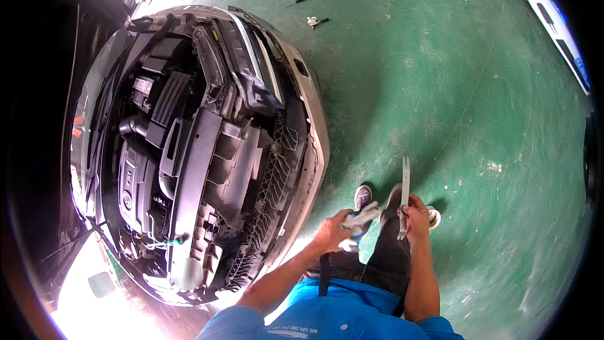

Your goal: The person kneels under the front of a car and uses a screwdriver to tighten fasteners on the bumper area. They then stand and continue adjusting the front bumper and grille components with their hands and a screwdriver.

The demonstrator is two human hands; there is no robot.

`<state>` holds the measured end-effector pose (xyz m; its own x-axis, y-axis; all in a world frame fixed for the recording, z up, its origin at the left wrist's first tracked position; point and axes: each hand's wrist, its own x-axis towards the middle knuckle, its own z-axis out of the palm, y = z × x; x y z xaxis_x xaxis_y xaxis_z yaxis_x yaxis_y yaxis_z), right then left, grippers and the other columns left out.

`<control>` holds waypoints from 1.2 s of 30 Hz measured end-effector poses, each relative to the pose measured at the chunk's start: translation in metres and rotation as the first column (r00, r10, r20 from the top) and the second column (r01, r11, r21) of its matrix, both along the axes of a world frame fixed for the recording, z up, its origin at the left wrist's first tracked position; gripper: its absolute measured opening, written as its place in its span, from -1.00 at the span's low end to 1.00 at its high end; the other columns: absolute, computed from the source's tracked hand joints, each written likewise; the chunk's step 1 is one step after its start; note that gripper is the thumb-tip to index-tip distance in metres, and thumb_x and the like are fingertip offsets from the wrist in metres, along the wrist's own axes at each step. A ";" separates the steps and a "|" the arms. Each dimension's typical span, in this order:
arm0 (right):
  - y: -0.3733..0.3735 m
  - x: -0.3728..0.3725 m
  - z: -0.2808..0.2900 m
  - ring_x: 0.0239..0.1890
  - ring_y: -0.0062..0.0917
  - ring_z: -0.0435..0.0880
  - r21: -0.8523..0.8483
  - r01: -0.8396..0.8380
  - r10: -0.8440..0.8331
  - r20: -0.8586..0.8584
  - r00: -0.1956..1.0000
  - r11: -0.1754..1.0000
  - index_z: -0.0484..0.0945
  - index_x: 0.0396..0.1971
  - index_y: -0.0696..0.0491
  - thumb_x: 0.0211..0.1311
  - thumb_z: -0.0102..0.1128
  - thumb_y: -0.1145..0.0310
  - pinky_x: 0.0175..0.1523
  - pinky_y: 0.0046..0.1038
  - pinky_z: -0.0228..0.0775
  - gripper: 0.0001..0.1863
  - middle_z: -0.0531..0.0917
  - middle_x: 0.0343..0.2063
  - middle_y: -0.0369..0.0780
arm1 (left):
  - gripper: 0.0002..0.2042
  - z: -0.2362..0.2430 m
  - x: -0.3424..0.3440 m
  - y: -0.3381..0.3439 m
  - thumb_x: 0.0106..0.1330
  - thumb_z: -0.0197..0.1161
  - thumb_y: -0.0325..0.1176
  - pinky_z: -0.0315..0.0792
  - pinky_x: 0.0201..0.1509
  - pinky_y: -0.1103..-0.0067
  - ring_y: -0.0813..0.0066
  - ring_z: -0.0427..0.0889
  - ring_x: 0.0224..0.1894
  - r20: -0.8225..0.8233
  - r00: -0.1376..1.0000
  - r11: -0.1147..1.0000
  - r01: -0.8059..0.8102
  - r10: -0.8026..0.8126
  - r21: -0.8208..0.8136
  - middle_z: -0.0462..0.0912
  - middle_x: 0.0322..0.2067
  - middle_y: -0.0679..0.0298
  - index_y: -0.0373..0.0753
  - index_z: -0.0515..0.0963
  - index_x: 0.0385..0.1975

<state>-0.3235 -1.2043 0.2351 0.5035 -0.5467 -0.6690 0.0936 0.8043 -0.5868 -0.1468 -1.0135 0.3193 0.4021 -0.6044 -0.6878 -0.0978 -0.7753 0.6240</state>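
My left hand (332,233) is closed around a crumpled grey-white bundle (362,216) with a bit of blue on it. The bundle looks like a work glove, but it is blurred and I cannot be sure. In my right hand (416,218) is a long, flat grey pry tool (406,179), held upright by its lower part, with its forked tip pointing away from me. Both hands are in front of my legs. To their left stands a car (318,145) with its engine bay exposed and its front trim partly apart; neither hand touches it.
A round pale ring, perhaps a tape roll (434,217), is beside my right foot. On the green floor (409,88) lie a dark screwdriver-like tool (296,1) and a small white piece with a black handle (316,22). A white vehicle (553,22) stands at the far right.
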 end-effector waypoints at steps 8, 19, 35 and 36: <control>-0.111 0.069 -0.014 -0.47 -0.63 0.52 -0.048 -0.417 0.416 -0.036 0.909 0.908 0.50 -0.24 0.15 0.07 0.17 0.52 -0.33 -0.61 0.36 -0.78 0.54 -0.46 -0.32 | -0.59 -0.043 0.062 -0.080 0.03 0.21 -0.38 0.49 0.02 0.37 0.12 0.63 -0.07 0.256 0.935 0.967 -0.255 0.246 0.001 0.63 -0.16 0.04 -0.16 0.58 -0.03; -0.239 0.140 -0.020 -0.49 -0.75 0.44 -0.246 -0.798 0.765 -0.237 0.599 0.550 0.28 0.26 0.23 -0.01 0.39 0.54 -0.38 -0.69 0.29 -0.23 0.53 -0.51 -0.35 | -0.57 -0.091 0.081 -0.238 0.09 0.31 -0.32 0.49 -0.06 0.52 0.43 0.62 -0.17 -0.076 0.772 0.773 -0.634 0.631 -0.027 0.66 -0.23 0.12 -0.44 0.52 -0.07; -0.276 0.332 0.015 -0.43 -0.72 0.47 -0.202 -0.968 0.913 -0.349 0.212 0.148 0.47 0.03 0.25 0.09 0.33 0.48 -0.26 -0.63 0.35 -0.53 0.53 -0.48 -0.35 | -0.60 0.115 0.244 -0.077 -0.06 0.31 -0.58 0.55 -0.16 0.42 0.19 0.62 -0.24 0.905 0.006 0.616 -0.734 0.425 -0.284 0.61 -0.24 0.17 -0.16 0.57 -0.13; -0.282 0.341 0.012 -0.45 -0.70 0.47 -0.200 -0.973 0.887 -0.420 0.189 0.113 0.50 -0.01 0.22 0.09 0.34 0.45 -0.29 -0.61 0.36 -0.56 0.53 -0.48 -0.34 | -0.65 0.132 0.263 -0.058 -0.02 0.27 -0.56 0.54 -0.18 0.42 0.18 0.62 -0.23 0.955 -0.104 0.637 -0.724 0.279 -0.265 0.62 -0.24 0.19 -0.14 0.58 -0.16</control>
<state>0.0173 -1.4861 0.2475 0.7142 0.0860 -0.6947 -0.6890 -0.0884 -0.7193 0.1163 -1.0719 0.4517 0.8647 0.2216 0.4507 0.1456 -0.9695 0.1971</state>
